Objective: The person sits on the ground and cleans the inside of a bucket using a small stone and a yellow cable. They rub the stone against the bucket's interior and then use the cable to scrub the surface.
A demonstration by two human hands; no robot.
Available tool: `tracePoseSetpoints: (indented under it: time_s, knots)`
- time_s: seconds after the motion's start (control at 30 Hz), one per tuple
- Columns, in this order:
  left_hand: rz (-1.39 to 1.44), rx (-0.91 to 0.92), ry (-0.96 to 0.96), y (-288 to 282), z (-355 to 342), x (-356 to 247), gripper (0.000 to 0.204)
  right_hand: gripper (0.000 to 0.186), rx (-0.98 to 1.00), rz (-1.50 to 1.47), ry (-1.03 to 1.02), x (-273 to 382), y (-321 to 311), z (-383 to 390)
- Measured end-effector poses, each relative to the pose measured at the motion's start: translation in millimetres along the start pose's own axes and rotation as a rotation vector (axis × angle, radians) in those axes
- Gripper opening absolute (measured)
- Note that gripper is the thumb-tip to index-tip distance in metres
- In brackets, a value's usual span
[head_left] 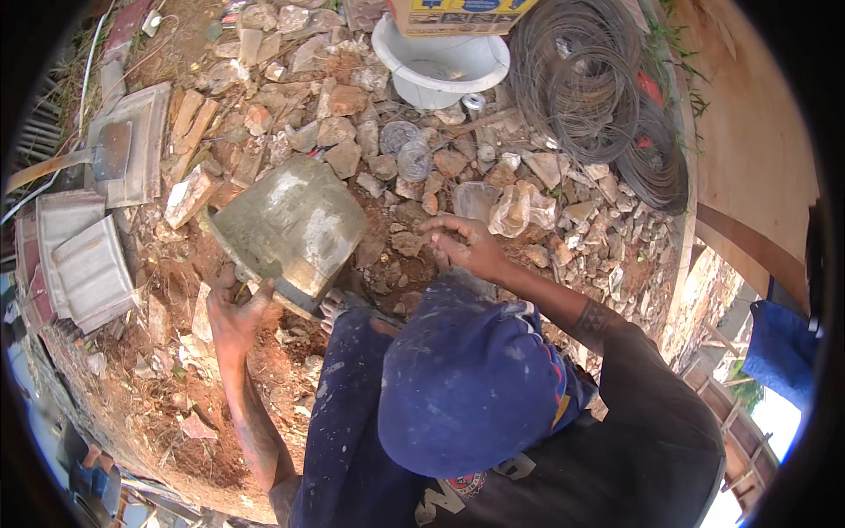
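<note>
A grey, cement-stained bucket (290, 224) lies tipped on its side over the rubble, its rim turned toward me and its inside hidden. My left hand (236, 319) grips the near edge of that rim, thumb and fingers on either side. Over the broken stones (407, 244) to the right of the bucket is my right hand (471, 249). Its index finger stretches out, apart from the thumb, and I see nothing held in it. A crumpled clear plastic bag (521, 209) lies just beyond that hand. My blue-clad knee (466, 378) hides some ground between my arms.
A white basin (440, 66) stands at the far side, with a yellow box (458, 13) at its back edge. Coils of wire (581, 70) lie to its right. At left are roof tiles (92, 273) and a hoe (113, 150). A wooden board (748, 123) borders the right.
</note>
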State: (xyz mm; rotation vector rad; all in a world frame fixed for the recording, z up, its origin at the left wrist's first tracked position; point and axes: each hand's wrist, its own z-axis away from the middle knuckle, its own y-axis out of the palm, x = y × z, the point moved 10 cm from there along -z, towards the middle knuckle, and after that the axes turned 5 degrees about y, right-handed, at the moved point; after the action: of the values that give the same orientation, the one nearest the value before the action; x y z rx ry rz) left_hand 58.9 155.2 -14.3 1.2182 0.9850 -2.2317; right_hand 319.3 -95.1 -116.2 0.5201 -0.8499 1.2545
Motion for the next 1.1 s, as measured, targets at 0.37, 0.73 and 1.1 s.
tracePoseSetpoints:
  time_s: [0.37, 0.73, 1.1]
  knots:
    - [-0.611, 0.124, 0.522, -5, -19, -19, 0.05, 0.084, -0.669, 0.746, 0.498, -185, -148, 220]
    - [-0.803, 0.188, 0.43, -14, -52, -38, 0.065, 0.075, -0.39, 0.853, 0.402, -284, -184, 197]
    - [-0.747, 0.008, 0.453, -12, -47, -37, 0.072, 0.054, -0.237, -0.047, 0.718, -255, -169, 201]
